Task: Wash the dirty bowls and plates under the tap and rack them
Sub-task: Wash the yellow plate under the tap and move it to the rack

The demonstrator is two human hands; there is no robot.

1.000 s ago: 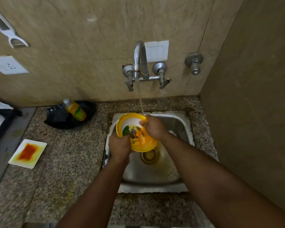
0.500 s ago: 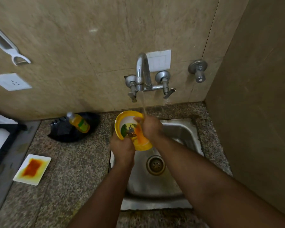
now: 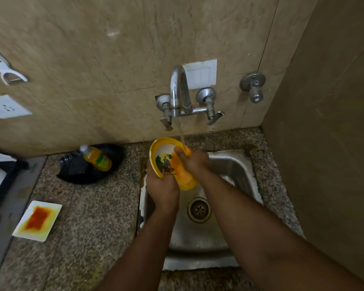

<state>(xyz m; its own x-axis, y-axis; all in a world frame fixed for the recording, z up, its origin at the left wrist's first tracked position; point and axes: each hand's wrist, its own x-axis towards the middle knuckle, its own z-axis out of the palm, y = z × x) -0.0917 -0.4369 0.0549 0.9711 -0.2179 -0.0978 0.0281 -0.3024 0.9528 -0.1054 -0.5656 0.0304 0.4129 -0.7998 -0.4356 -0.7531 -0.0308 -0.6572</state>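
A yellow bowl (image 3: 166,156) with a printed picture inside is tilted over the steel sink (image 3: 235,164), under the water stream from the tap (image 3: 179,89). My left hand (image 3: 162,187) grips its lower rim from below. My right hand (image 3: 194,161) reaches over the far rim with its fingers inside the bowl, where orange residue shows. On the counter at the left lies a white square plate (image 3: 37,220) smeared with red-orange sauce.
A dish-soap bottle (image 3: 97,157) lies on a black tray (image 3: 88,166) left of the sink. A dark rack edge (image 3: 0,175) shows at far left. A side wall (image 3: 324,143) closes in on the right. Speckled granite counter (image 3: 97,217) surrounds the sink.
The bowl and both hands have risen slightly toward the tap and shifted left in the sink; the bowl tilts more upright. My view has tipped upward a little.
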